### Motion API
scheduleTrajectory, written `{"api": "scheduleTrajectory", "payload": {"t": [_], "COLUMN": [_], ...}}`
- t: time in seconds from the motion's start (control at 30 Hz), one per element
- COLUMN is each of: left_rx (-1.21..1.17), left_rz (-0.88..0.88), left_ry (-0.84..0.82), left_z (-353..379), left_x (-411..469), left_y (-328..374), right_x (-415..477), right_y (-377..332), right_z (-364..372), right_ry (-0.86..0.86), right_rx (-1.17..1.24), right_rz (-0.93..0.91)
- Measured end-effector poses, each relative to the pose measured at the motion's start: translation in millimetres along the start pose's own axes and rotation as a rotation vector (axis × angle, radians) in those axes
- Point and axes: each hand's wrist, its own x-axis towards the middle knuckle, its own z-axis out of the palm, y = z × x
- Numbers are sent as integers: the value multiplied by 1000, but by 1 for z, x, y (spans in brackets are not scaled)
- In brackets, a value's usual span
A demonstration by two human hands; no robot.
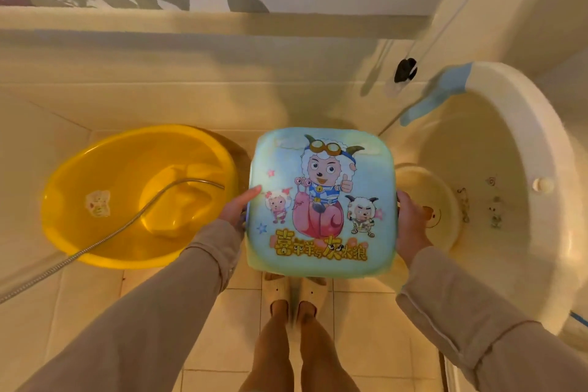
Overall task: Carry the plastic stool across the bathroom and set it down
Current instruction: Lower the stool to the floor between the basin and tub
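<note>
The plastic stool (321, 200) is held up in the air between both hands, its square, round-cornered seat facing the camera and printed with cartoon sheep and yellow lettering on a pale blue-green ground. Its legs are hidden beneath the seat. The left hand (237, 208) clasps the seat's left edge, thumb lying over the top surface near the rim and the other fingers tucked out of sight underneath. The right hand (410, 223) is closed around the opposite edge, its back turned to the camera. Both arms wear beige sleeves (178, 293).

Directly below the stool, toward the person, two bare legs end in pale slippers (296, 291) standing on a cream tiled floor (366, 328).

Left of the left hand, a yellow basin (127, 197) rests on the floor, with a metal shower hose (111, 235) crossing its rim and curving inside it; a small sticker marks its inner bottom. Right of the right hand stands a large cream tub (521, 169), and a smaller pale basin (436, 200) lies in it just past the knuckles. A light blue cloth (439, 95) hangs over the tub's far rim.

Beyond the stool, a cream tiled wall (191, 73) rises, its upper part white with a grey leaf pattern.
</note>
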Motion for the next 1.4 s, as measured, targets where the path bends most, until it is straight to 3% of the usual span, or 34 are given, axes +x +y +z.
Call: {"api": "scheduleTrajectory", "payload": {"t": [0.4, 0.6, 1.07, 1.4], "left_rx": [66, 165, 152, 166], "left_rz": [-113, -108, -115, -113], "left_ry": [19, -28, -112, -108], "left_z": [8, 10, 40, 43], "left_x": [150, 202, 236, 237], "left_y": [-16, -16, -27, -38], "right_x": [133, 165, 204, 216], "right_y": [58, 71, 73, 87], "right_z": [61, 77, 66, 54], "right_ry": [71, -12, 83, 12], "right_rx": [-9, -76, -124, -157], "right_rz": [44, -53, -130, -113]}}
